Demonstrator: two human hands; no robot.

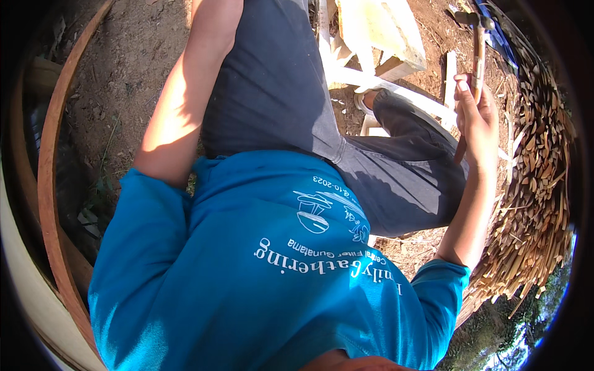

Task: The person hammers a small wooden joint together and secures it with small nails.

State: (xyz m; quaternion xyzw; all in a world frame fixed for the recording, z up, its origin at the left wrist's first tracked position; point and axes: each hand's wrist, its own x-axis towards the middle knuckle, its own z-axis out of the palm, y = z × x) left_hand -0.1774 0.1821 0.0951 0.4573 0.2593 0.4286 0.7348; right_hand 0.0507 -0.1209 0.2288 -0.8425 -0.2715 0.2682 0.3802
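My right hand (477, 119) is closed around the wooden handle of a hammer (478, 52), at the upper right beside my bent knee. The dark metal head points up and away from me, and the handle's lower end sticks out below my fist. My left forearm (185, 93) reaches along my left thigh and leaves the picture at the top edge. The left hand itself is cut off, so its fingers do not show. Beyond my legs lies a pale wooden block (387, 34), with light strips of wood around it.
A large stack of split wooden sticks (532, 179) fills the right side. On the left a long curved wooden beam (52, 142) runs beside me. Bare earth (133, 68) lies by my left arm. Something blue (502, 44) lies behind the hammer head.
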